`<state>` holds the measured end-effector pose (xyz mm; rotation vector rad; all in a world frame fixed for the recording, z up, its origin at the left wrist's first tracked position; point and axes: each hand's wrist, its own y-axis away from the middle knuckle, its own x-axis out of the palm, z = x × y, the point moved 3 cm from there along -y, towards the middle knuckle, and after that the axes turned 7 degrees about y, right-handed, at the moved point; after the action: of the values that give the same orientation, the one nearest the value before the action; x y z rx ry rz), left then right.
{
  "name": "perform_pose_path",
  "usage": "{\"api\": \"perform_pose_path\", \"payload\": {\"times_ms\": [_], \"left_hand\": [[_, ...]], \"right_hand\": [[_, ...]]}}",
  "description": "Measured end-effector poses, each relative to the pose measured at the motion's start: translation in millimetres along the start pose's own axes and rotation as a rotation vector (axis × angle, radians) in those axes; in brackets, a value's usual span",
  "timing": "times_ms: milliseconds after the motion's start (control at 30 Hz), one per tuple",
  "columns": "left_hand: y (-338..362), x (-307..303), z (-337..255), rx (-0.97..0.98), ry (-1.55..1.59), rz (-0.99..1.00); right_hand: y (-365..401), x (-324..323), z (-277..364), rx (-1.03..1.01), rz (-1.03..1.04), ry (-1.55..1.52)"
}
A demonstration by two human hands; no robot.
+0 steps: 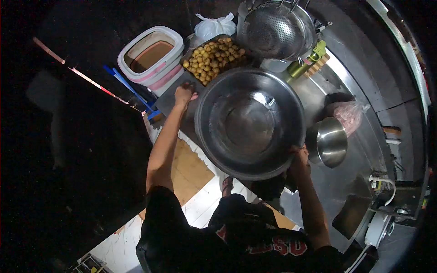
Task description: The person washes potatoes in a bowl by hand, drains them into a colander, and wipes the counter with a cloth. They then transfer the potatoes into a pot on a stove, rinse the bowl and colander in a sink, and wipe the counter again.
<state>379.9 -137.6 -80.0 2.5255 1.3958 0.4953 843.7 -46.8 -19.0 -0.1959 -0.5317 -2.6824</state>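
Observation:
A large round metal basin [250,120] with a dark, wide rim stands in front of me, tilted slightly toward me. Its inside is bare, with a bright reflection on the far wall. My right hand [299,157] is closed on the basin's near right rim, its fingers partly hidden. To the left of the basin, apart from its rim, my left hand [184,94] is over the counter's left end. The fingers of that hand look curled in, with the thumb sticking out toward the basin; whether anything is inside them is hidden.
Beyond the basin lies a tray of small round yellow-brown fruits [214,59]. A pink-and-white tub [157,82] stands left of it. A perforated colander [277,29], a green bottle [296,69], a steel pot [328,142] and a plastic bag [348,116] are on the right.

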Motion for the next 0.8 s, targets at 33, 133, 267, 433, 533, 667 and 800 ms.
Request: {"api": "perform_pose_path", "payload": {"times_ms": [33,133,267,433,533,667,800], "left_hand": [[-4,6,-1,-0.002,-0.005,0.003],[-29,30,4,-0.092,0.11,0.081],[-51,35,9,0.209,-0.536,0.035],[-101,38,38,0.209,-0.861,-0.217],[-43,33,7,-0.019,-0.403,-0.09],[101,53,-59,-0.149,-0.128,0.147],[79,12,-50,0.558,-0.792,0.22]], "right_hand": [[2,4,1,-0.01,0.026,-0.011],[2,4,4,0.029,-0.088,-0.026],[3,3,1,0.055,-0.115,-0.019],[-17,-27,-23,0.081,-0.234,0.125],[-18,-20,-9,0.077,-0.233,0.154],[-19,-14,-2,0.058,-0.193,0.141],[-6,21,14,0.024,-0.183,0.007]]}}
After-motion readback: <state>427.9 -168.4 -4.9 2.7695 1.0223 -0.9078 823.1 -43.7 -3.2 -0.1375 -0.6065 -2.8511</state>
